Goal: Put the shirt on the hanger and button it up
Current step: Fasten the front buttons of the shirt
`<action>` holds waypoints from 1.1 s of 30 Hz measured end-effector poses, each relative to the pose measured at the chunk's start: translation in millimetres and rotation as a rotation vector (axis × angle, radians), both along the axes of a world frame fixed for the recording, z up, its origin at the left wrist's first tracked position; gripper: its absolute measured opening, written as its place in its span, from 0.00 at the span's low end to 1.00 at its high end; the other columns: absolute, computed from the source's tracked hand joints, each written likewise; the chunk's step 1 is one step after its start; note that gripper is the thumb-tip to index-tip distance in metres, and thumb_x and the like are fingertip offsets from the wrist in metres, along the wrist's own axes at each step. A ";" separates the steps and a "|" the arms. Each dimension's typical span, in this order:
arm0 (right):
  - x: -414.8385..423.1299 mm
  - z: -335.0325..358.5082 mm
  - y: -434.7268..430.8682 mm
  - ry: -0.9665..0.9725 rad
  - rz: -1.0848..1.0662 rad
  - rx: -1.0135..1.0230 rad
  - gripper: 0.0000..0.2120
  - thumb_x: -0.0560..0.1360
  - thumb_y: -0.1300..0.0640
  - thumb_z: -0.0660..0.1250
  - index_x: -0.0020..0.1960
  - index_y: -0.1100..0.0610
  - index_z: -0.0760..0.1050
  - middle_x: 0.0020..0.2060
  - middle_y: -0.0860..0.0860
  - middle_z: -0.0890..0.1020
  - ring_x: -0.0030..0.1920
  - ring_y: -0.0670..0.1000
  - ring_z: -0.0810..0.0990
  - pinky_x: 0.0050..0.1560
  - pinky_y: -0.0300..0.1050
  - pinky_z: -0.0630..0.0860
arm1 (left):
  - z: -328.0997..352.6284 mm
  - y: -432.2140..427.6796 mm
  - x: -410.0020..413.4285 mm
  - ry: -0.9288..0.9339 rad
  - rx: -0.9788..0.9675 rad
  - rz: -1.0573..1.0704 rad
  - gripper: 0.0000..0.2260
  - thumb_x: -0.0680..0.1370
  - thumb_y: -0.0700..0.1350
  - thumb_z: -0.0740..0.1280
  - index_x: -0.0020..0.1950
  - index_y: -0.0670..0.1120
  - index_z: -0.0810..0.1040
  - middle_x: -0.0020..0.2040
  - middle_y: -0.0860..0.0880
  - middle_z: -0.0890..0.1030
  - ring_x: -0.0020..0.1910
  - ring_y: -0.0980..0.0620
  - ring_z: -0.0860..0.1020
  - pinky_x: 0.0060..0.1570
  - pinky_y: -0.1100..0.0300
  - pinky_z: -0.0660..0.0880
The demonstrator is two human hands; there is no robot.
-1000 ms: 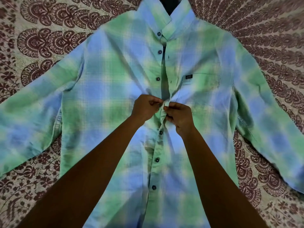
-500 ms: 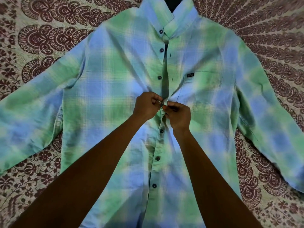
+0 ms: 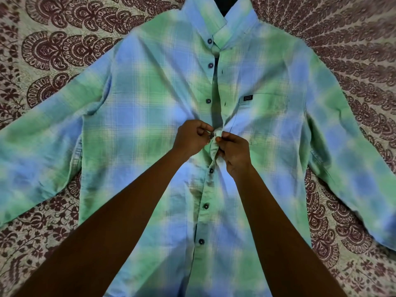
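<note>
Two hands meet at the centre of the view, over the front opening of the shirt (image 3: 139,116). The shirt, a green and blue plaid, lies flat and face up on a patterned bedspread (image 3: 53,39), with the collar (image 3: 205,16) at 12 o'clock and the sleeves spread toward 9 and 3 o'clock. The left hand (image 3: 191,139) pinches the button-side edge with curled fingers. A dark button (image 3: 212,135) shows at its fingertips, on the hand's 3 o'clock side. The right hand (image 3: 234,152) pinches the buttonhole-side edge just beside that button. Toward 12 o'clock from the grip the front gapes open. Toward 6 o'clock, three lower buttons (image 3: 206,206) sit fastened. A dark shape inside the collar is probably the hanger (image 3: 222,3).
</note>
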State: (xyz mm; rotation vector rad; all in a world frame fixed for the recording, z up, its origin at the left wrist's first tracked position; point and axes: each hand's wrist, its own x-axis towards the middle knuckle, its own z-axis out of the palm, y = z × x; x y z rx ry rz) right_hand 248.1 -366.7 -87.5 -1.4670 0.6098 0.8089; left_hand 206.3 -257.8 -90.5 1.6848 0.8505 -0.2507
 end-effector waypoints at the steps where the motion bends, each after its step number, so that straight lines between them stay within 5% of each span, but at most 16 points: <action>1: -0.4 0.4 1.2 -0.013 -0.005 -0.008 0.11 0.73 0.76 0.61 0.39 0.63 0.75 0.25 0.51 0.79 0.24 0.46 0.77 0.29 0.36 0.76 | -0.3 0.2 -0.6 0.001 0.001 0.002 0.07 0.72 0.36 0.71 0.48 0.42 0.81 0.40 0.42 0.82 0.42 0.45 0.81 0.51 0.49 0.79; 4: -5.3 -3.7 4.6 -0.133 0.096 -0.155 0.09 0.73 0.73 0.64 0.43 0.61 0.78 0.32 0.51 0.78 0.30 0.46 0.76 0.35 0.37 0.75 | -1.8 0.7 -2.5 -0.010 0.010 -0.001 0.07 0.71 0.36 0.71 0.49 0.42 0.81 0.41 0.40 0.83 0.42 0.44 0.81 0.51 0.49 0.79; 8: -13.6 -8.3 4.5 -0.246 0.103 -0.212 0.15 0.72 0.72 0.66 0.36 0.53 0.76 0.35 0.51 0.80 0.38 0.50 0.78 0.48 0.46 0.74 | -2.4 -0.4 -1.3 -0.011 0.032 0.017 0.08 0.71 0.36 0.71 0.49 0.40 0.80 0.43 0.39 0.83 0.44 0.43 0.82 0.51 0.51 0.79; 15: -9.7 1.7 -3.5 -0.229 0.191 -0.059 0.09 0.71 0.73 0.65 0.44 0.62 0.78 0.23 0.45 0.80 0.27 0.41 0.78 0.34 0.32 0.76 | -2.4 -1.7 1.7 -0.021 0.141 0.023 0.04 0.71 0.35 0.70 0.45 0.40 0.80 0.41 0.44 0.82 0.32 0.57 0.76 0.35 0.73 0.71; 21: 3.3 4.2 -4.9 -0.168 0.229 -0.023 0.04 0.73 0.71 0.66 0.43 0.64 0.78 0.22 0.48 0.80 0.25 0.43 0.79 0.30 0.35 0.75 | -1.9 -3.8 -1.9 -0.041 0.122 0.071 0.05 0.71 0.34 0.69 0.45 0.38 0.82 0.42 0.41 0.83 0.38 0.47 0.80 0.48 0.56 0.78; 27: 1.1 -3.7 -3.4 -0.406 0.377 -0.252 0.13 0.68 0.70 0.71 0.33 0.53 0.78 0.29 0.49 0.82 0.32 0.49 0.80 0.40 0.45 0.79 | 0.6 -7.6 -3.1 -0.022 0.147 0.099 0.07 0.72 0.47 0.71 0.43 0.43 0.84 0.35 0.51 0.81 0.33 0.57 0.78 0.33 0.72 0.71; 30: -3.0 -3.4 1.0 -0.529 0.409 -0.316 0.05 0.67 0.67 0.73 0.38 0.58 0.82 0.36 0.53 0.83 0.35 0.46 0.79 0.46 0.42 0.78 | -4.3 -7.8 -2.6 -0.007 0.115 0.186 0.07 0.72 0.44 0.72 0.45 0.41 0.81 0.41 0.44 0.83 0.40 0.47 0.82 0.46 0.57 0.78; 33: -1.3 -3.1 0.5 -0.509 0.415 -0.320 0.04 0.66 0.65 0.75 0.40 0.60 0.83 0.35 0.51 0.82 0.35 0.46 0.80 0.47 0.41 0.78 | -5.5 -8.5 -2.9 -0.002 0.096 0.212 0.06 0.71 0.41 0.72 0.44 0.42 0.79 0.42 0.42 0.83 0.41 0.45 0.82 0.47 0.51 0.79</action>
